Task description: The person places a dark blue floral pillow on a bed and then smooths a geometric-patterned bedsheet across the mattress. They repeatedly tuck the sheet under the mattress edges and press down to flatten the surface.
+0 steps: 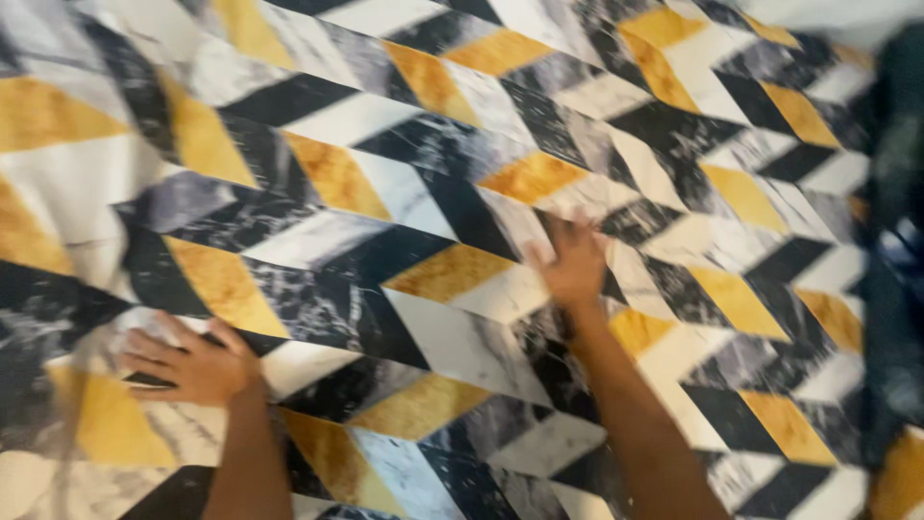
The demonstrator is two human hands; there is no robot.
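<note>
— Across the whole view lies the patterned sheet (443, 193), chevrons in black, white and gold. Soft?

— I'd judge so: light, limp, rumpling at the left; best taken by an edge or a fold.

— And the hands?

— Left hand (188, 361) open, fingers spread on it; right hand (575, 265) flat, pressing near the middle. Something dark (895, 289) sits at the right.
</note>
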